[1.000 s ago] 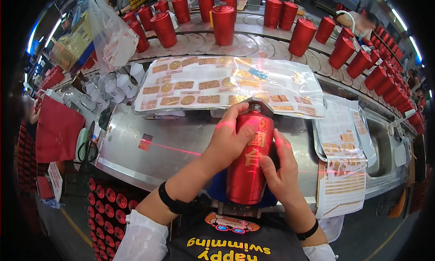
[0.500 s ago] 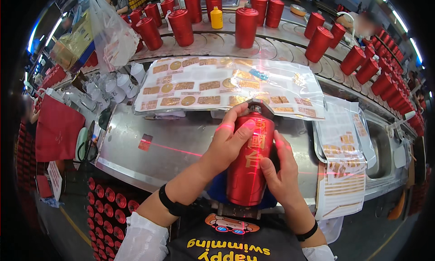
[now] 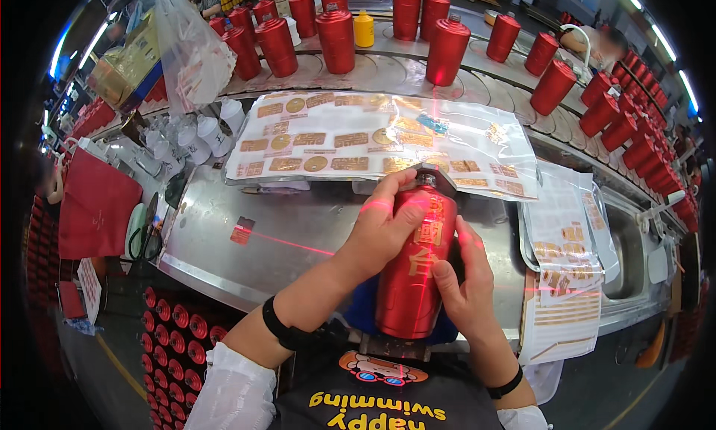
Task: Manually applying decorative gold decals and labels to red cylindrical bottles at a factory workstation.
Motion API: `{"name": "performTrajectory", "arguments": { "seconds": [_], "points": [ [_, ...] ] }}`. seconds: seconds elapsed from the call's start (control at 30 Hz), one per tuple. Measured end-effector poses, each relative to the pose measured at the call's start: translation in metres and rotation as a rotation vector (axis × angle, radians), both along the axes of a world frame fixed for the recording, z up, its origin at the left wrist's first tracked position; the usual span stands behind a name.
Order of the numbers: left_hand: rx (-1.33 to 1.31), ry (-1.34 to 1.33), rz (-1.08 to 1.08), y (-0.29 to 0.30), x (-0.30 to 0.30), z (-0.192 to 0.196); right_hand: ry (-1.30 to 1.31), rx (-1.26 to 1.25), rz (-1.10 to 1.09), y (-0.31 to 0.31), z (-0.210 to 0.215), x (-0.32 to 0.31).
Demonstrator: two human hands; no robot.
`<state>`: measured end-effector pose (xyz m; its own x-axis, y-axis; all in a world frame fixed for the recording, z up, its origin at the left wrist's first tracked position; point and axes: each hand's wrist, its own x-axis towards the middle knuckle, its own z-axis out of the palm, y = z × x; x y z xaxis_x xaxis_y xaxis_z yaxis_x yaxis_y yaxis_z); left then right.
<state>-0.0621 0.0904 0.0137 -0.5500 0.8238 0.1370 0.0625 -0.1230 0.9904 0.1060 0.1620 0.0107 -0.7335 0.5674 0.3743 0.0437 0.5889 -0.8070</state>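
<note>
Looking at a proper two-hander here. Wrapping the left hand [image 3: 384,225] around the upper left side of a red bottle [image 3: 410,288], laying its thumb across the front by the gold lettering [image 3: 430,234] and stretching its fingers up toward the neck [image 3: 426,179]. Cupping the right side with the right hand [image 3: 468,281], sitting lower down and curving pretty loosely. So yeah, holding the same bottle from both sides, spreading about as wide as its body rather than pinching narrow. Not managing to tell how firmly from this angle, lol.

Axis-wise: running lengthwise away from the wearer, putting the neck at the far end and the base at the near end, leaning just a touch right. Lying lettering-up over a blue pad [image 3: 364,305] at the near side of the metal worktop [image 3: 298,214], tucking the neck in by a dark hexagonal fitting [image 3: 447,181]. Hand-wise: sitting right between the two, touching both, keeping the left closer to the neck. Also spotting a sheet of gold stickers [image 3: 358,154] just past the fitting.
</note>
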Motion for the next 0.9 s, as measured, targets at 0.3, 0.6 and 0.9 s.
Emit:
{"name": "performTrajectory", "arguments": {
  "seconds": [0.3,0.6,0.9],
  "points": [
    [-0.076,0.100,-0.043,-0.001,-0.003,0.004,-0.009,-0.004,0.013,0.001,0.001,-0.001],
    [-0.146,0.287,0.072,0.005,0.001,0.009,0.002,-0.037,0.024,0.000,0.002,-0.002],
    [-0.101,0.093,0.025,0.004,-0.002,0.011,0.011,-0.012,0.016,0.000,0.001,-0.002]
  ]
}}
